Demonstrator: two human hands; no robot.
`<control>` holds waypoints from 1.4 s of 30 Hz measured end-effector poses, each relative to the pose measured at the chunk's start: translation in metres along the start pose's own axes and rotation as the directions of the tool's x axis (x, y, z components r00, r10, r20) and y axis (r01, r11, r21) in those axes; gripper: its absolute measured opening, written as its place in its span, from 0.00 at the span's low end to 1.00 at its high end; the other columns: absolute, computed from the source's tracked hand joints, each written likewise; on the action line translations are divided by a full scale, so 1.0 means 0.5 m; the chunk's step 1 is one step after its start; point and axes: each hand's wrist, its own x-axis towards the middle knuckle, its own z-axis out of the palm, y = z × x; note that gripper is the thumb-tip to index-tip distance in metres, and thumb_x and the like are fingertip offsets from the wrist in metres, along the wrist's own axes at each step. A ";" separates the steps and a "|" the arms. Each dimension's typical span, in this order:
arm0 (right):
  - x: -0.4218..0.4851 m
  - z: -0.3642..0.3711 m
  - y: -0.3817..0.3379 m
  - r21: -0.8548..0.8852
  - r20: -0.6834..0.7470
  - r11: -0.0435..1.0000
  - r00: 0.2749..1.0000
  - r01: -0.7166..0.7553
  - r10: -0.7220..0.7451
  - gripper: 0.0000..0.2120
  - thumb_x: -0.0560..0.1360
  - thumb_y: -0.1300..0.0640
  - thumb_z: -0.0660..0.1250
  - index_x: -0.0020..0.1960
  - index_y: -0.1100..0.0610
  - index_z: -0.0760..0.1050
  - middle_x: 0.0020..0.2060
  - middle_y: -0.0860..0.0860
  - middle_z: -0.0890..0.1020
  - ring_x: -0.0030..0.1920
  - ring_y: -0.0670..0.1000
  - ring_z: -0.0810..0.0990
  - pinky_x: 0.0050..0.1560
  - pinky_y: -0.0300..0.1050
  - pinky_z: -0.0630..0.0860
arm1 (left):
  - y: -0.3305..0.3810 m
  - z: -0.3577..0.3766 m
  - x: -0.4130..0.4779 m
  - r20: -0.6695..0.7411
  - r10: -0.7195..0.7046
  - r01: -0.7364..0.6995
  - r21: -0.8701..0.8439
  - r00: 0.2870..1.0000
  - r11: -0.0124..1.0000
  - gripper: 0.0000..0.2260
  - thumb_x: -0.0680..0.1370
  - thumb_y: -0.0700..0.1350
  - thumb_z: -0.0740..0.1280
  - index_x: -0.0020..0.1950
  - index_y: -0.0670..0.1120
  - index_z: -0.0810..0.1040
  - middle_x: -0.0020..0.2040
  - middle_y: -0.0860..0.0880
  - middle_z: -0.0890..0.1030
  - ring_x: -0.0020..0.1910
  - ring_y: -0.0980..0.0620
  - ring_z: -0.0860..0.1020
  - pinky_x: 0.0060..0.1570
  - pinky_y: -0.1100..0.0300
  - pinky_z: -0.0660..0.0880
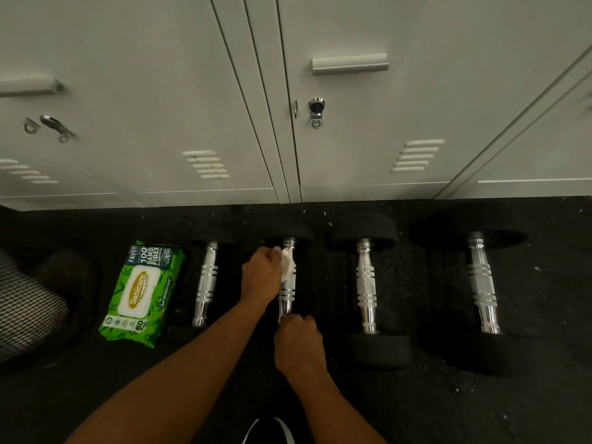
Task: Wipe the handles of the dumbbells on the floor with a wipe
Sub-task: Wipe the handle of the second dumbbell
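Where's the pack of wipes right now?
In the head view, the green wipes pack lies on the floor at left, just beside the leftmost dumbbell, below the lockers.

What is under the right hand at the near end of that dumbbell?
The right hand covers the near end of the second dumbbell's handle. That near weight head is hidden. The left hand presses the wipe higher up.

Both bare forearms reach forward from the bottom edge, converging toward the middle. The left hand (pixel 261 277) is farther out, knuckles up, fingers curled and pinching a wipe (pixel 287 262) against a handle (pixel 287 290). The right hand (pixel 299 342) sits nearer the body — closed in a loose fist over the near end of the same handle, back of the hand facing up.
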 end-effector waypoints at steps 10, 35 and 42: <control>0.001 0.001 0.001 -0.122 0.002 0.990 0.998 0.068 -0.068 0.15 0.80 0.60 0.58 0.66 0.61 0.69 0.61 0.58 0.74 0.61 0.57 0.71 0.61 0.52 0.73 | -0.002 0.014 0.055 0.300 -0.294 0.404 -0.436 0.907 0.804 0.18 0.82 0.51 0.56 0.51 0.41 0.81 0.50 0.39 0.84 0.50 0.41 0.82 0.56 0.46 0.78; -0.001 0.022 -0.003 -0.208 -0.039 0.976 0.997 0.057 -0.067 0.16 0.80 0.59 0.59 0.67 0.61 0.67 0.62 0.58 0.73 0.62 0.57 0.71 0.63 0.52 0.71 | 0.005 -0.001 0.055 0.522 -0.354 0.623 -0.548 0.776 0.558 0.17 0.81 0.38 0.50 0.49 0.32 0.77 0.44 0.38 0.81 0.38 0.46 0.80 0.46 0.50 0.77; -0.002 0.019 -0.007 -0.247 -0.006 0.967 0.998 0.064 -0.068 0.18 0.79 0.59 0.60 0.68 0.61 0.66 0.63 0.58 0.72 0.63 0.57 0.70 0.64 0.53 0.70 | -0.007 -0.007 0.044 0.479 -0.267 0.497 -0.456 0.836 0.739 0.20 0.82 0.45 0.52 0.56 0.39 0.82 0.50 0.40 0.85 0.53 0.42 0.82 0.56 0.49 0.77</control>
